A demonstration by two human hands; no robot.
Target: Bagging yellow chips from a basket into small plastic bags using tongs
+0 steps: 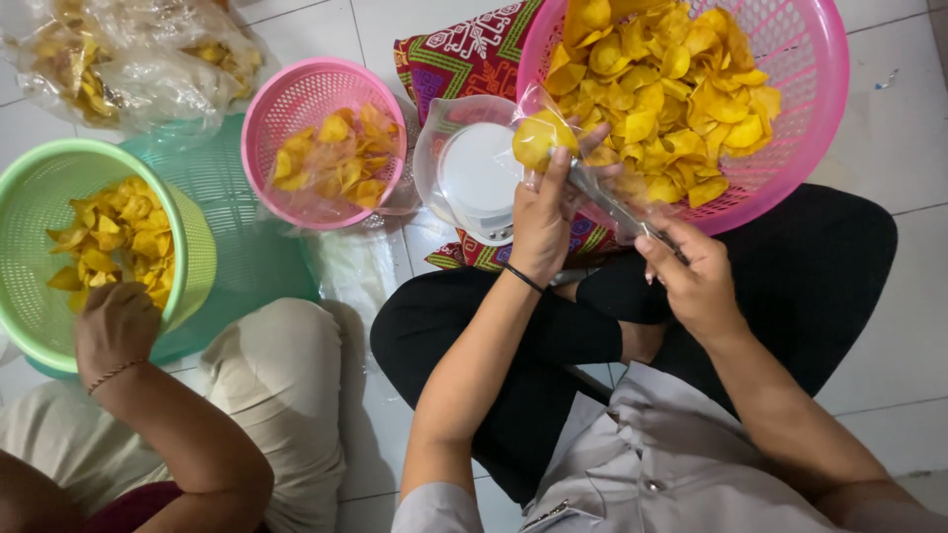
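My left hand (545, 215) grips a small clear plastic bag (541, 138) filled with yellow chips, held over a white kitchen scale (476, 173). My right hand (691, 276) pinches the twisted neck of the same bag, stretched between both hands. Just beyond them sits a large pink basket (805, 109) heaped with yellow chips (662, 89), resting on my black-trousered lap.
Another person's hand (114, 331) reaches into a green basket (193, 247) of chips at the left. A small pink basket (286, 99) holds a bagged portion. Clear bags of chips (128, 59) lie top left. A patterned red cloth (464, 54) lies under the scale, on white floor tiles.
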